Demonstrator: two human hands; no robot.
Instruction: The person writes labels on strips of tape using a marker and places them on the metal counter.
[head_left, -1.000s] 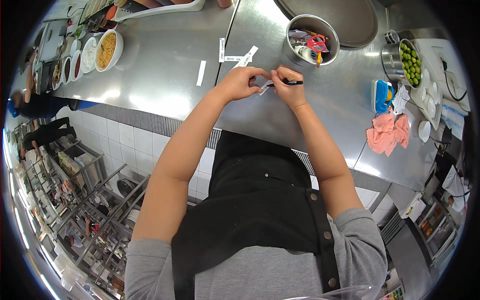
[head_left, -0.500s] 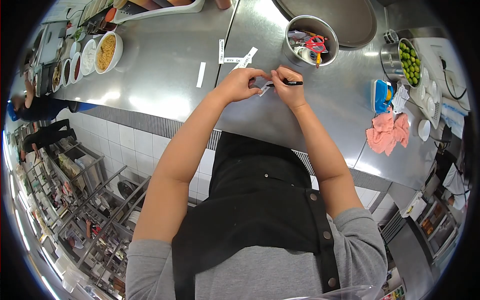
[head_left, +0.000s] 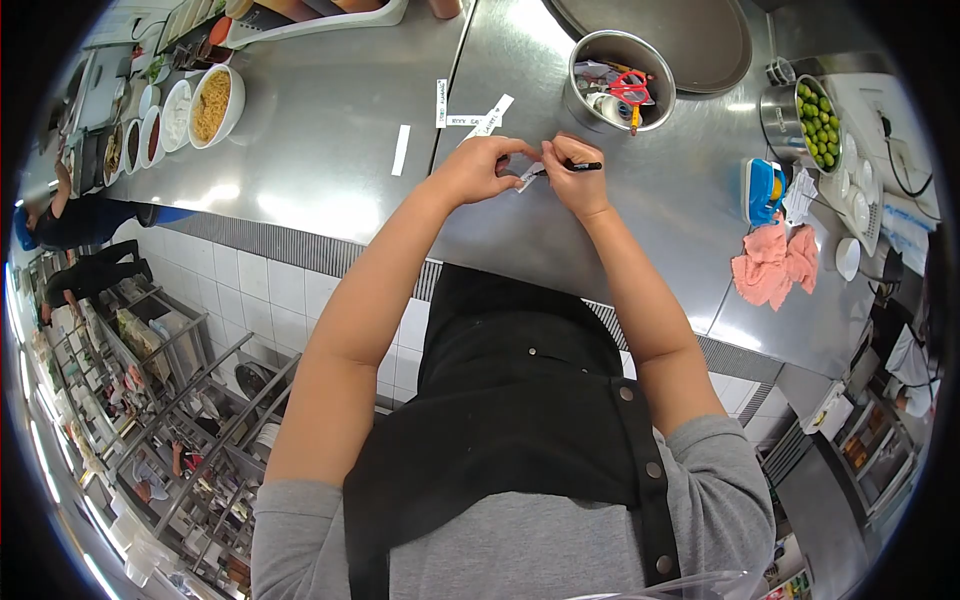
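My right hand (head_left: 577,180) is closed round a black marker (head_left: 584,166), its tip at a small white label strip (head_left: 529,178) on the steel counter. My left hand (head_left: 480,171) rests at the strip's left side, thumb and fingers apart in a curve, with fingertips at the paper's edges. Beyond the left hand lie more white strips with black writing, one upright (head_left: 441,103) and one slanted (head_left: 493,116), partly overlapping another. A blank strip (head_left: 401,150) sits apart to the left.
A steel pot (head_left: 577,100) holds red scissors (head_left: 631,88) and pens. To the right are a blue tape dispenser (head_left: 764,192), a pink cloth (head_left: 765,268) and a pot of green limes (head_left: 819,130). Bowls of ingredients (head_left: 212,106) stand left. Two people (head_left: 80,218) are at far left.
The marker and my right hand have shifted very slightly over the label. My left hand stays in place.
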